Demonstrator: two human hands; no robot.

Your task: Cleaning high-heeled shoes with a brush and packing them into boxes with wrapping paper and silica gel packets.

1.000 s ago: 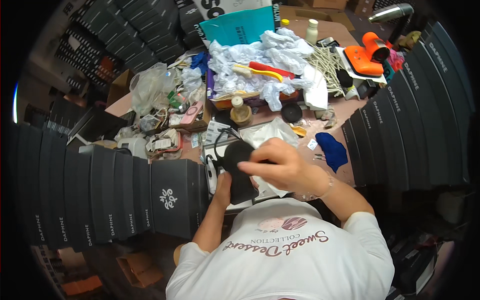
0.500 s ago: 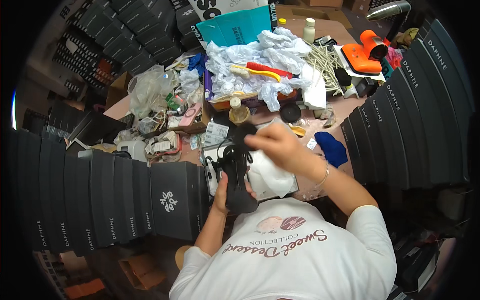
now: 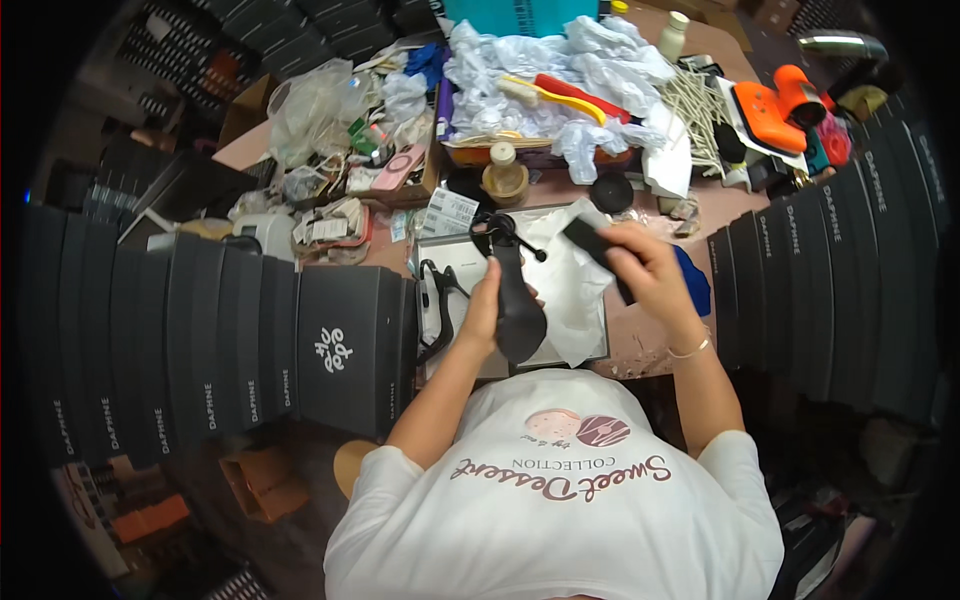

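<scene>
A black strappy sandal [image 3: 520, 315] is held over an open shoebox [image 3: 607, 350], its toe end toward me and its straps at the far end. My left hand [image 3: 484, 312] is closed around its left side, with a bit of finger showing on the right. To the right, my right hand [image 3: 648, 272] grips a dark, flat, oblong piece [image 3: 590, 246], perhaps a brush or pad; its kind is unclear. That piece is apart from the sandal, above white tissue paper [image 3: 570, 315]. Another black shoe [image 3: 437, 335] lies at the box's left side.
Stacks of dark shoeboxes stand left [image 3: 340, 350] and right [image 3: 800, 270]. Behind are a bottle with brownish contents [image 3: 505, 182], a round black lid [image 3: 612, 192], a tray of crumpled tissue with a yellow-handled brush [image 3: 560, 98], and an orange device [image 3: 770, 115]. Blue cloth [image 3: 694, 285] lies right.
My right hand has moved right, away from the sandal's strap end, with the dark piece. The sandal is raised farther from my body, and the whole view has shifted.
</scene>
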